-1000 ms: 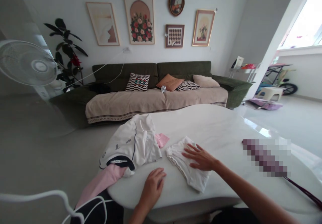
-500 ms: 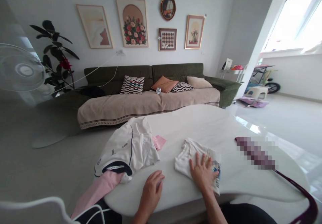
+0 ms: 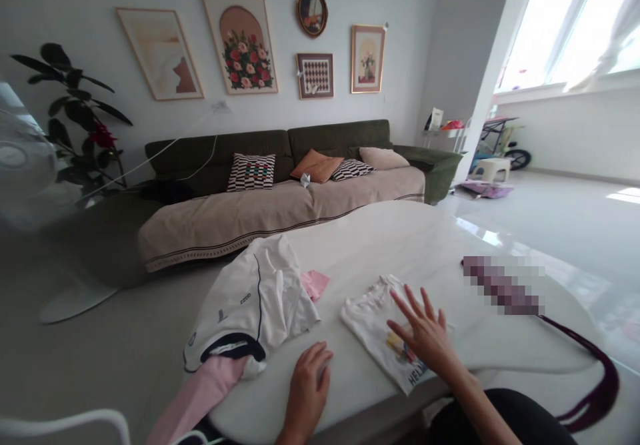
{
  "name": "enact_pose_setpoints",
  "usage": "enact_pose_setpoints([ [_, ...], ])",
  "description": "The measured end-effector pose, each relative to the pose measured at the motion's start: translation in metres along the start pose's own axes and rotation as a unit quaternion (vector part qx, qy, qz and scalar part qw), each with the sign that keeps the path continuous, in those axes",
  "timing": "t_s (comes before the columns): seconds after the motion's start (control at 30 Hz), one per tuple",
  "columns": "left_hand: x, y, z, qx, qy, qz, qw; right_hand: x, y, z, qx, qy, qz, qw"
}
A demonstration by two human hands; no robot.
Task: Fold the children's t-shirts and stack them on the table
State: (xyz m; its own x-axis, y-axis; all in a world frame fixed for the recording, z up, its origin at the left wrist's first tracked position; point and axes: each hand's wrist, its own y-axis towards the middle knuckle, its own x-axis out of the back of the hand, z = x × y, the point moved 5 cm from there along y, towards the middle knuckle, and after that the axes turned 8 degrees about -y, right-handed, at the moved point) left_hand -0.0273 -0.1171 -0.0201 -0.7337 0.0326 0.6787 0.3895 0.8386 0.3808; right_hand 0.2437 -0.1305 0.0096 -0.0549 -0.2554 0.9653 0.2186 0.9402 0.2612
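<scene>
A white T-shirt (image 3: pixel 373 321) with a printed picture and lettering lies folded on the pale table (image 3: pixel 370 231). Over its right part is my right hand (image 3: pixel 427 335), open with the fingers spread; whether it touches the cloth is hard to see. My left hand (image 3: pixel 307 381) rests at the table's near edge, fingers loosely bent and holding nothing. To its left lies a white shirt (image 3: pixel 273 291) with dark piping and a dark collar. A pink garment (image 3: pixel 203 388) comes out from under that collar and hangs off the edge, and a pink piece (image 3: pixel 315 283) shows at the other side.
A blurred-out purple item (image 3: pixel 500 288) with a dark strap (image 3: pixel 575 345) lies on the table's right side. Beyond the table is a green sofa (image 3: pixel 345 131) with cushions. A fan (image 3: pixel 23 165) stands at left, and a white curved frame (image 3: pixel 65 421) is at lower left.
My right hand has lifted and moved right with its fingers spreading, and more of the T-shirt's print shows. My left hand stays at the table edge. The view has turned right.
</scene>
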Motion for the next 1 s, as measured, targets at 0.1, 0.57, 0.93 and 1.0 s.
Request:
enact_pose_setpoints([
  [0.1, 0.0, 0.001, 0.0, -0.018, 0.014, -0.005, 1.0, -0.028, -0.005, 0.007, -0.004, -0.017, 0.046, 0.999],
  [0.57, -0.005, 0.003, 0.003, -0.093, 0.09, -0.007, 0.992, -0.051, -0.005, 0.007, -0.067, -0.013, 0.075, 0.995],
  [0.93, -0.006, 0.006, -0.009, -0.004, 0.062, 0.038, 0.997, -0.078, 0.127, -0.082, -0.213, 0.034, 0.076, 0.973],
  [1.0, -0.007, 0.007, -0.008, 0.01, 0.06, 0.054, 0.997, -0.085, 0.144, -0.097, -0.225, 0.043, 0.074, 0.971],
])
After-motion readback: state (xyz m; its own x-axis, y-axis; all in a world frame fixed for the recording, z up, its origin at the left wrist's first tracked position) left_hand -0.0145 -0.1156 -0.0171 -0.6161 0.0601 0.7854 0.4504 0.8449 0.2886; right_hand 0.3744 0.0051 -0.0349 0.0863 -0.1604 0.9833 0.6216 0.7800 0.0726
